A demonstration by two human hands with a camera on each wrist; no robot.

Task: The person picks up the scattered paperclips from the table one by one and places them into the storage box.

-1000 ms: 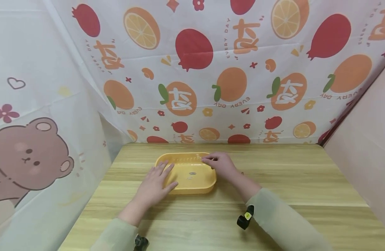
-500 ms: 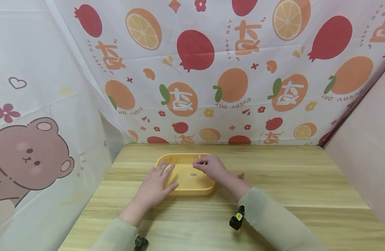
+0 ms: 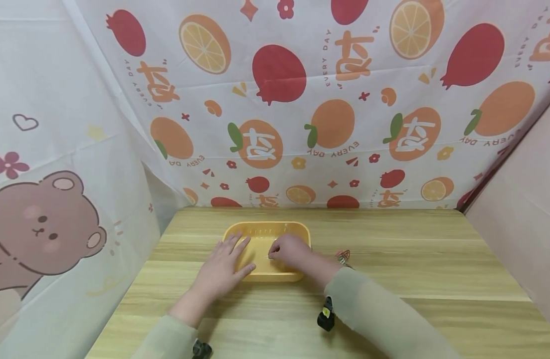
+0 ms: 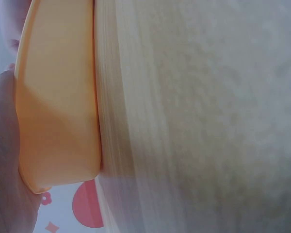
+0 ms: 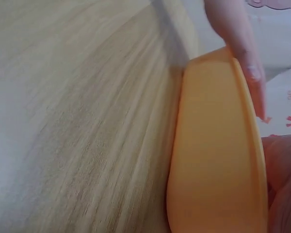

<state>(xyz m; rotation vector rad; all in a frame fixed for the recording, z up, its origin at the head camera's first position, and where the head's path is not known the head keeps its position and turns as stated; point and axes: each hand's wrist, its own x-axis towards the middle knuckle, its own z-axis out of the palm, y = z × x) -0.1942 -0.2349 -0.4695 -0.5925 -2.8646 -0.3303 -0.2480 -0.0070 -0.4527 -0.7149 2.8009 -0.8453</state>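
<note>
The yellow tray [image 3: 297, 230] sits on the worktop [image 3: 414, 259] with the left hand [image 3: 221, 267] flat on its near-left rim, fingers straight. The right hand [image 3: 289, 251] reaches inside, fingers curled, apparently picking at something small; whether anything is pinched cannot be told

Camera layout: one head view, two wrist views.
Head camera looks forward and down across the wooden table [image 3: 391, 269]; both wrist cameras sit at tabletop level, very near the yellow tray [image 4: 58, 111], viewing its outer wall from opposite sides.
</note>
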